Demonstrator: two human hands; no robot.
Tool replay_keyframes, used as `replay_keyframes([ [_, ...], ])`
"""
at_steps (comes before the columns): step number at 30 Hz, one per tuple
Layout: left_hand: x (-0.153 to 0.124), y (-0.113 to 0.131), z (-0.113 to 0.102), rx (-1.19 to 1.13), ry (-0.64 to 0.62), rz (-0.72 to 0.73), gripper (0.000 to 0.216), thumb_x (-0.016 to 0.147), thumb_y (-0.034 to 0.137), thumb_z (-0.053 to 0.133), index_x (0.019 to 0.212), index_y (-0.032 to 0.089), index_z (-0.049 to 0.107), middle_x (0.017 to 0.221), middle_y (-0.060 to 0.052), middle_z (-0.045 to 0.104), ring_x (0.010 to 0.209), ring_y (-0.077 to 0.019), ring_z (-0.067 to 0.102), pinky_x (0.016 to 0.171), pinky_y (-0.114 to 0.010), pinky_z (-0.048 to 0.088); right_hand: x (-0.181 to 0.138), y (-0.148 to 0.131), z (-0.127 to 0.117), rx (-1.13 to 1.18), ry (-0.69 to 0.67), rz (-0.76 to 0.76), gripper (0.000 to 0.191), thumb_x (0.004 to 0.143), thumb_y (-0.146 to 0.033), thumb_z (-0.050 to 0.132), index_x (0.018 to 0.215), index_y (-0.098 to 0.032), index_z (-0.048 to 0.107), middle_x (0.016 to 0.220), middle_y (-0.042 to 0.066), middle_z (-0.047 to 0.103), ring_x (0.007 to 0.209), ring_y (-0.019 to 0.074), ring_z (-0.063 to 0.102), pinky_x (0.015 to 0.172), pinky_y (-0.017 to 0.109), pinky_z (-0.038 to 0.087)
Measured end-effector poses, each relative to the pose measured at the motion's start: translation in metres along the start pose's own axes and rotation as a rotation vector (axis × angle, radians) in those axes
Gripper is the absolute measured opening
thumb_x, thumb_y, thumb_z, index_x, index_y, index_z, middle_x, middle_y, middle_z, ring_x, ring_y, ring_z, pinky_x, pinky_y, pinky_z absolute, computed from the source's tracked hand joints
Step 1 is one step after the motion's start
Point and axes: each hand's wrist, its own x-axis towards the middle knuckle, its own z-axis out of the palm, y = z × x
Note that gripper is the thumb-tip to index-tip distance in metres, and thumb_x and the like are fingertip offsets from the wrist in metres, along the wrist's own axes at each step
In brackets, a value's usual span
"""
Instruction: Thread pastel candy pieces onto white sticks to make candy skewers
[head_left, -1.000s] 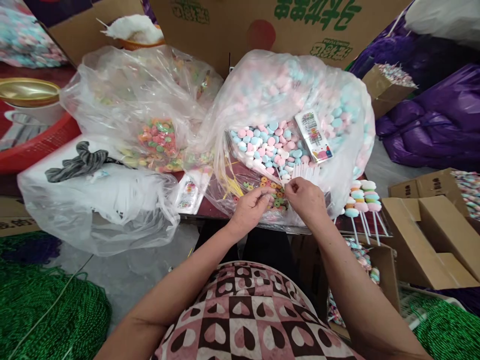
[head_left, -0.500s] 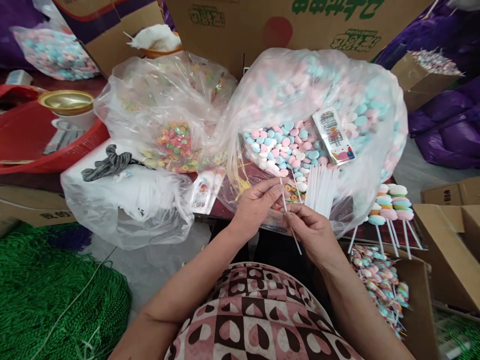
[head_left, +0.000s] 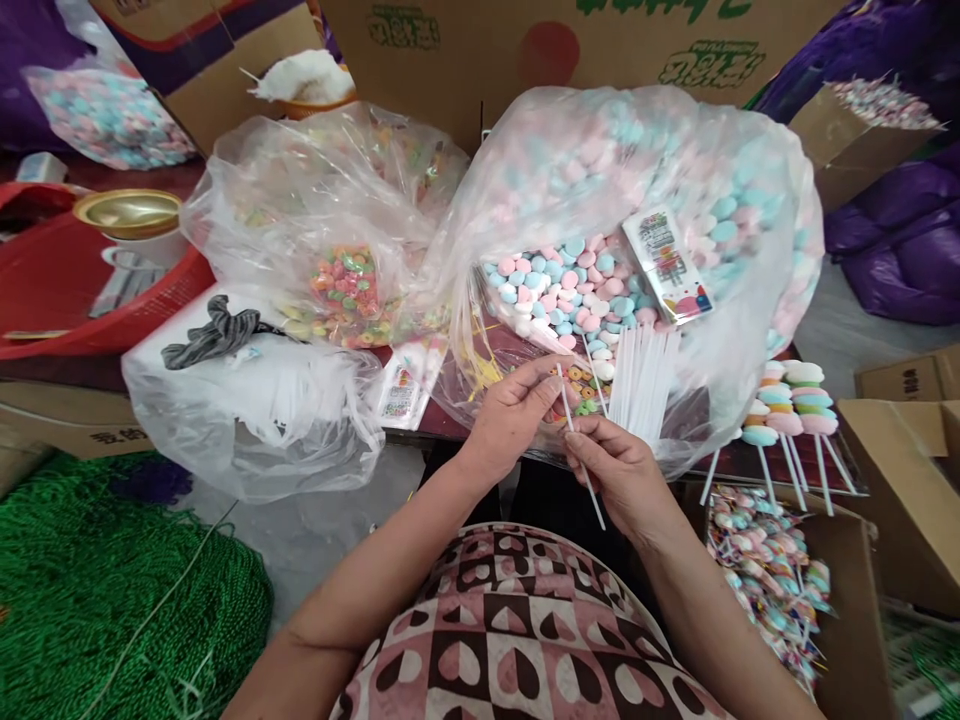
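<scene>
A thin white stick (head_left: 586,478) slants between my two hands over the table's front edge. My right hand (head_left: 619,465) pinches it around the middle, and its lower end sticks out below the fingers. With thumb and forefinger, my left hand (head_left: 514,415) is closed at the stick's upper end; whether anything else sits in that palm is hidden. Just beyond the hands are colourful ring candies (head_left: 581,385) under clear plastic. A bundle of white sticks (head_left: 641,375) lies beside my right hand. Behind it, pink, blue and white marshmallows (head_left: 562,290) show in the mouth of a big clear bag (head_left: 750,180).
Skewered marshmallows (head_left: 806,400) lie at the table's right edge, above a box of wrapped ones (head_left: 772,570). A printed packet (head_left: 664,265) rests on the bag. To the left are a bag of gummies (head_left: 345,285), a white plastic bag (head_left: 277,400) and a red basket (head_left: 150,305).
The stick has shifted slightly down, and my right hand has moved a little lower and apart from my left. The view has tilted slightly; the other things stay in place.
</scene>
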Motion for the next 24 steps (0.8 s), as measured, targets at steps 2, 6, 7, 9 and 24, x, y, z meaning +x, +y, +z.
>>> replay_keyframes([
  [2, 0.004, -0.002, -0.002, 0.040, -0.007, -0.017, 0.026, 0.087, 0.031, 0.059, 0.109, 0.020, 0.069, 0.075, 0.000, 0.067, 0.065, -0.0083, 0.056, 0.064, -0.020, 0.046, -0.002, -0.002, -0.003, 0.029, 0.002, 0.012, 0.028, 0.079, -0.044, 0.072, 0.089, -0.019, 0.067, 0.050, -0.006, 0.047, 0.043, 0.0064, 0.033, 0.041, 0.020, 0.021],
  [6, 0.019, 0.001, -0.023, 0.199, 0.160, 0.018, 0.028, 0.087, 0.031, 0.057, 0.112, 0.021, 0.067, 0.089, -0.002, 0.069, 0.074, -0.0106, 0.060, 0.066, -0.022, 0.047, -0.001, -0.012, -0.018, 0.049, 0.127, -0.062, 0.030, 0.084, -0.041, 0.066, 0.103, -0.018, 0.068, 0.043, -0.009, 0.039, 0.039, 0.0059, 0.026, 0.040, 0.020, 0.015],
  [7, 0.024, 0.002, -0.029, 0.257, 0.213, 0.047, 0.028, 0.088, 0.030, 0.056, 0.112, 0.021, 0.067, 0.092, -0.003, 0.070, 0.076, -0.0113, 0.062, 0.068, -0.023, 0.048, 0.001, -0.015, -0.023, 0.060, 0.175, -0.090, 0.029, 0.084, -0.039, 0.067, 0.104, -0.018, 0.068, 0.042, -0.009, 0.039, 0.039, 0.0058, 0.025, 0.040, 0.020, 0.015],
  [9, 0.031, 0.004, -0.039, 0.413, 0.268, 0.110, 0.026, 0.088, 0.028, 0.055, 0.110, 0.021, 0.067, 0.096, -0.003, 0.070, 0.082, -0.0125, 0.063, 0.077, -0.026, 0.050, 0.005, -0.021, -0.029, 0.077, 0.247, -0.128, 0.026, 0.082, -0.036, 0.068, 0.102, -0.019, 0.069, 0.043, -0.009, 0.040, 0.038, 0.0058, 0.027, 0.039, 0.020, 0.018],
  [24, 0.105, -0.005, -0.003, 1.724, -0.116, 0.099, 0.036, 0.089, 0.007, 0.035, 0.103, 0.016, 0.067, 0.120, -0.013, 0.058, 0.106, -0.0258, 0.054, 0.079, -0.034, 0.043, 0.030, -0.011, -0.028, 0.057, 0.239, -0.122, 0.035, 0.080, -0.042, 0.068, 0.104, -0.017, 0.069, 0.045, -0.009, 0.042, 0.038, 0.0054, 0.027, 0.039, 0.020, 0.019],
])
